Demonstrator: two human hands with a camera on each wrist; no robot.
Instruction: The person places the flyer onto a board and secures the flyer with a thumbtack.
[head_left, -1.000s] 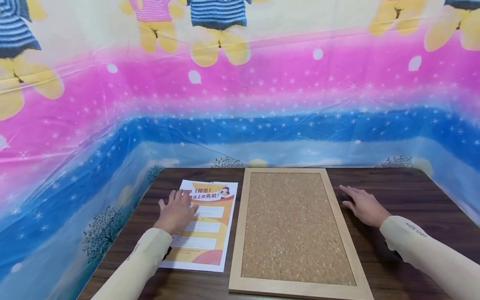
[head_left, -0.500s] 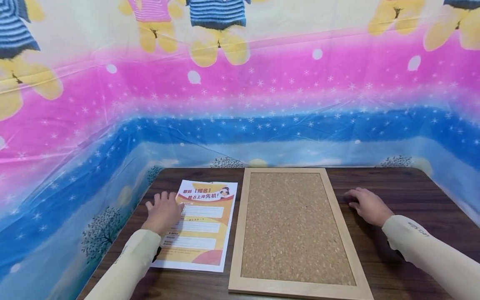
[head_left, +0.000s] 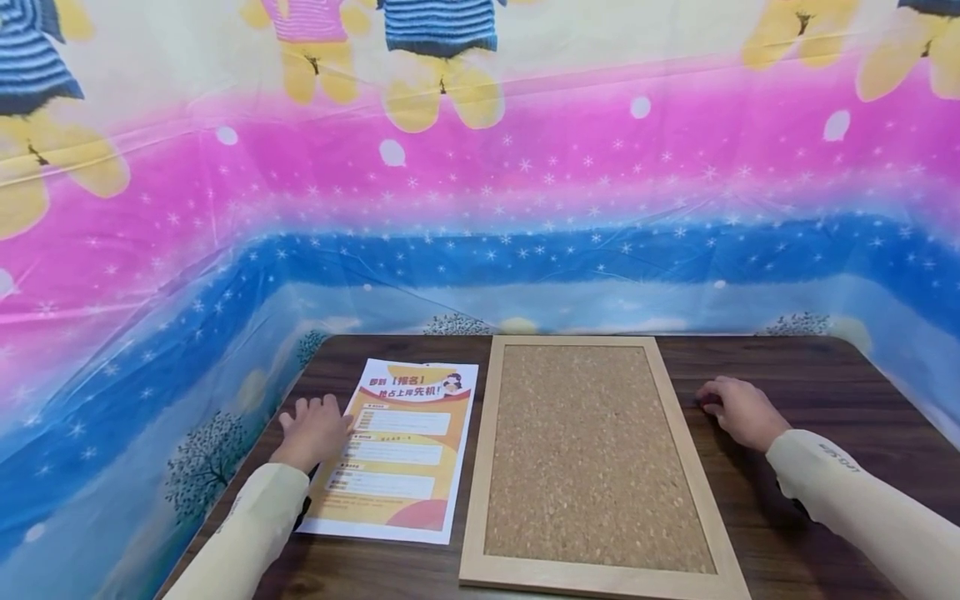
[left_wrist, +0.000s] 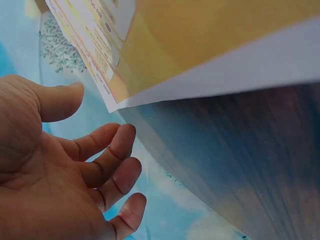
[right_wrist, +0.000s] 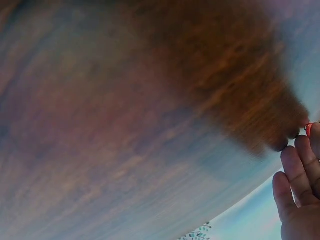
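A printed poster (head_left: 397, 467) with an orange and yellow design lies on the table at the left. At its left edge is my left hand (head_left: 311, 433). In the left wrist view, the fingers of my left hand (left_wrist: 65, 165) are spread and loosely bent, near the poster's corner (left_wrist: 122, 97), with nothing gripped. To the right of the framed cork board (head_left: 592, 450), my right hand (head_left: 746, 412) rests low over the table with curled fingers. Its fingertips pinch a small red object (right_wrist: 308, 129), mostly hidden, its kind too small to tell.
The cork board's wooden frame (head_left: 474, 500) lies flat in the middle of the dark wooden table (head_left: 817, 375), right beside the poster. Printed cloth (head_left: 525, 192) hangs behind the table and around its sides.
My left hand has slid left and down from the poster's middle to its left edge. The right hand has shifted slightly right, and its fingers have curled from nearly straight around something small and red.
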